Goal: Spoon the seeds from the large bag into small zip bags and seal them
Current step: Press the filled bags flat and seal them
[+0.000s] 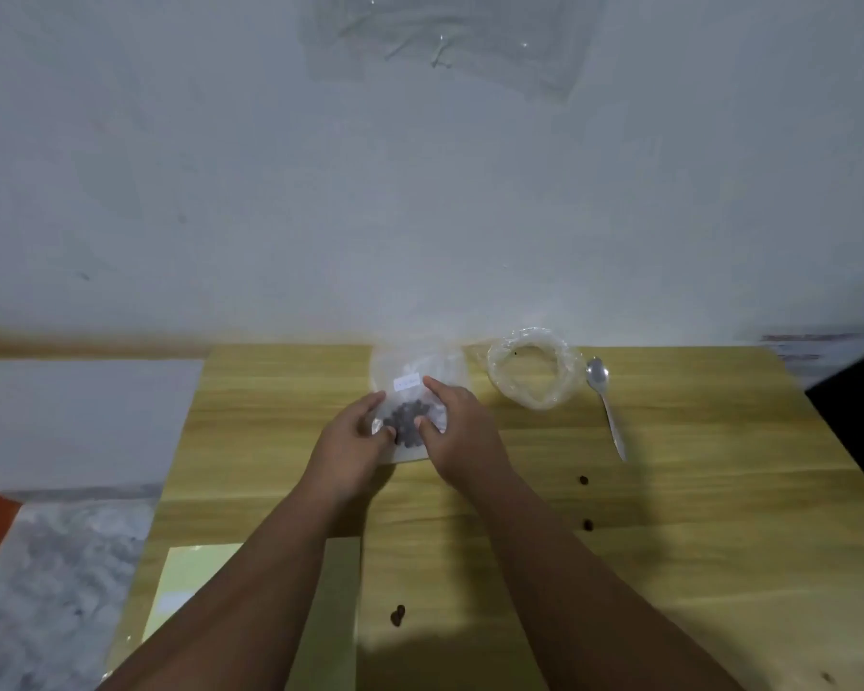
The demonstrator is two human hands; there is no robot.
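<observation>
A small clear zip bag (410,386) with a white label lies on the wooden table (669,491), a clump of dark seeds (409,423) inside it. My left hand (352,441) holds the bag's left side with thumb and fingers curled on it. My right hand (457,431) holds the bag's right side, its thumb beside the seeds. To the right, the large clear bag (532,369) sits with its mouth rolled open. A metal spoon (607,406) lies on the table right of that bag.
Three loose dark seeds lie on the table: one (583,480) near the spoon, one (588,525) below it, one (398,614) between my forearms. More small clear zip bags (185,591) lie at the front left, under my left forearm. A grey wall rises right behind the table.
</observation>
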